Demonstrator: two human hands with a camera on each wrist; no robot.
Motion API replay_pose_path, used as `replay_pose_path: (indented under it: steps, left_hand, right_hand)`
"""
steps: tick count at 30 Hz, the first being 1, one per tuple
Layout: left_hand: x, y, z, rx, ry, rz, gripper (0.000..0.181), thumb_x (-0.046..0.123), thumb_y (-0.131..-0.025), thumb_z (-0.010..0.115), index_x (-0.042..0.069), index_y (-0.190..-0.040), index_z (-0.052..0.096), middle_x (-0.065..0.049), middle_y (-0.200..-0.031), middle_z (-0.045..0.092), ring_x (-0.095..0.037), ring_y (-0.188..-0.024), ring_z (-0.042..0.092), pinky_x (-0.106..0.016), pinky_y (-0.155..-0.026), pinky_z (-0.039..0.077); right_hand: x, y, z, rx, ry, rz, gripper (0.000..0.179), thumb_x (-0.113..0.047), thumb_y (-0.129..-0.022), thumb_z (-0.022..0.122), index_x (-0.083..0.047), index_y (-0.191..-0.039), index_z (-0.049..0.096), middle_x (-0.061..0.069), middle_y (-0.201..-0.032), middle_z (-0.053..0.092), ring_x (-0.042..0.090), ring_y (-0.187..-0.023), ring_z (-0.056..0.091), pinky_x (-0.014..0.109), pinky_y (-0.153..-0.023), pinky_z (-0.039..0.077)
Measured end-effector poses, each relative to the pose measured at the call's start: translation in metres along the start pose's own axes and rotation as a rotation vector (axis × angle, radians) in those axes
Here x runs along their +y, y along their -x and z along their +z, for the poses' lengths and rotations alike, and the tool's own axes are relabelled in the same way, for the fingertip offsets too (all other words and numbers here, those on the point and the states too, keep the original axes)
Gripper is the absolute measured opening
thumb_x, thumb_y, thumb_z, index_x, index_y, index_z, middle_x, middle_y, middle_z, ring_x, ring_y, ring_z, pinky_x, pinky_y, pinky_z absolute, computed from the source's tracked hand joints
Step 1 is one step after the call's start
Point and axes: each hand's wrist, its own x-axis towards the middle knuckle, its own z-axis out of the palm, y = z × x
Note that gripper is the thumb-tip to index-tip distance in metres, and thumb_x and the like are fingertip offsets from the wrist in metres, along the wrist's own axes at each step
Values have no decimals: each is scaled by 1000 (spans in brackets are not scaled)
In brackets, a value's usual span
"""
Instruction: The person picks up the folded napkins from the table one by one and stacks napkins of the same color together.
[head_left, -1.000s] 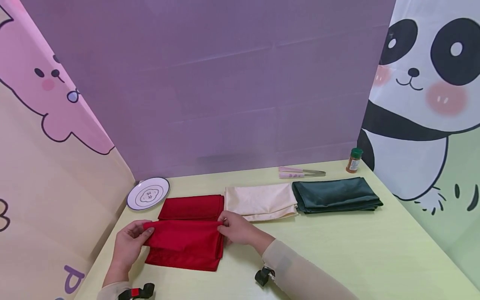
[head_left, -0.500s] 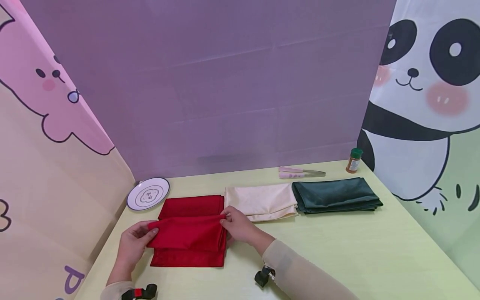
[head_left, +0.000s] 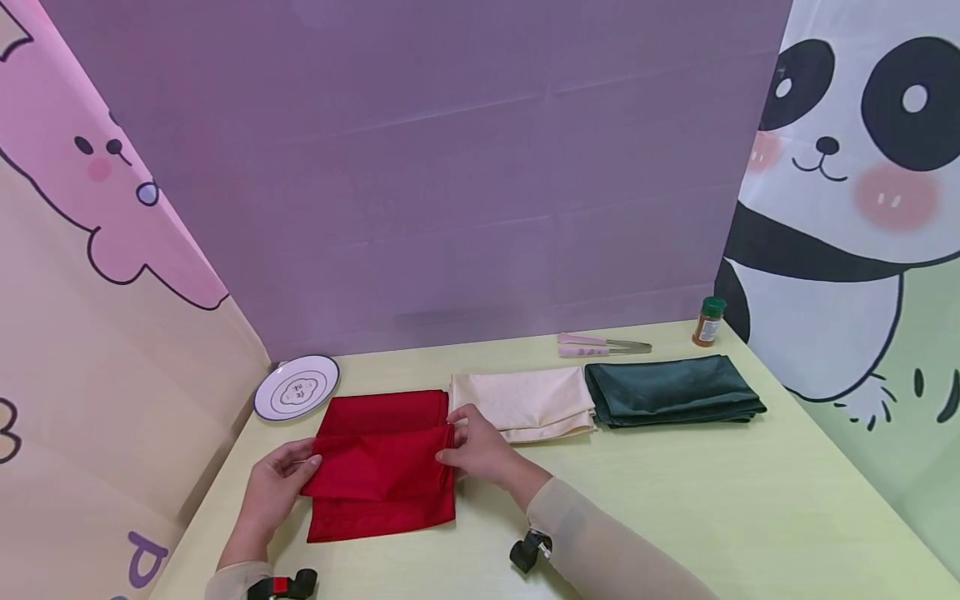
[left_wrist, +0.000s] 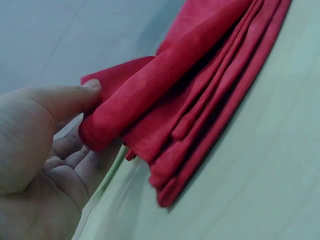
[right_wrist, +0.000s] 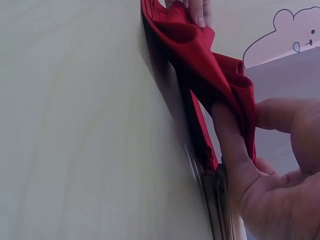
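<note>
A folded red cloth (head_left: 382, 475) lies in layers near the left front of the table, its far part raised. My left hand (head_left: 276, 483) pinches its left edge between thumb and fingers; in the left wrist view the thumb presses on a folded corner (left_wrist: 107, 120). At the opposite edge my right hand (head_left: 480, 450) pinches the cloth, and the right wrist view shows a finger under the fold (right_wrist: 240, 100) with the thumb against its other side. Just behind lies a second folded red cloth (head_left: 386, 412), partly covered by the first in the head view.
To the right lie a folded cream cloth (head_left: 521, 400) and a folded dark green cloth (head_left: 671, 390), side by side. A white plate (head_left: 297, 388) leans at the back left. Tongs with pink handles (head_left: 600, 345) and a green-lidded spice jar (head_left: 708, 322) stand along the back.
Both hands have shifted the red cloth slightly right and away from me, so it overlaps more of the red cloth behind. The other things have stayed where they were.
</note>
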Motion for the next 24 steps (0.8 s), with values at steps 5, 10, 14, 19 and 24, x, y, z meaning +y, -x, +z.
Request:
replay_pose_path:
  steps: [5, 10, 14, 19, 24]
  left_hand:
    - [0, 0, 0, -26, 7, 0, 42, 8, -100, 72, 1, -141, 62, -25, -129, 67, -3, -97, 69, -18, -81, 57]
    - [1, 0, 1, 3, 55, 22, 43, 5, -99, 72, 1, -140, 61, -28, -129, 67, -3, -96, 70, -18, -82, 58]
    - [1, -1, 5, 63, 76, 44, 37, 3, -98, 73, 1, -133, 60, -28, -127, 67, -2, -94, 69, -18, -81, 58]
    - [2, -1, 9, 142, 85, 70, 31, 1, -97, 74, 1, -125, 61, -20, -118, 70, -5, -93, 69, -18, -80, 58]
    - [3, 1, 11, 164, 86, 67, 27, 1, -97, 73, 0, -123, 68, -10, -112, 75, -8, -92, 71, -17, -78, 58]
  right_hand:
    - [0, -1, -1, 31, 6, -7, 47, 0, -91, 77, -2, -125, 46, 8, -92, 69, 21, -68, 67, 42, -65, 61]
    - [-1, -1, -2, 41, 25, -26, 31, -1, -91, 77, -4, -114, 55, 10, -90, 65, 23, -68, 64, 46, -66, 61]
    - [-5, 0, -4, 47, 55, -62, 24, -1, -92, 75, -3, -110, 59, 11, -90, 63, 22, -73, 61, 49, -66, 60]
    - [-7, 1, -5, 49, 74, -87, 17, -1, -93, 74, -5, -108, 66, 10, -93, 65, 20, -79, 62, 38, -68, 58]
    - [-5, 1, -4, 50, 66, -85, 15, -1, -94, 73, -4, -107, 69, 8, -95, 66, 18, -79, 62, 30, -69, 54]
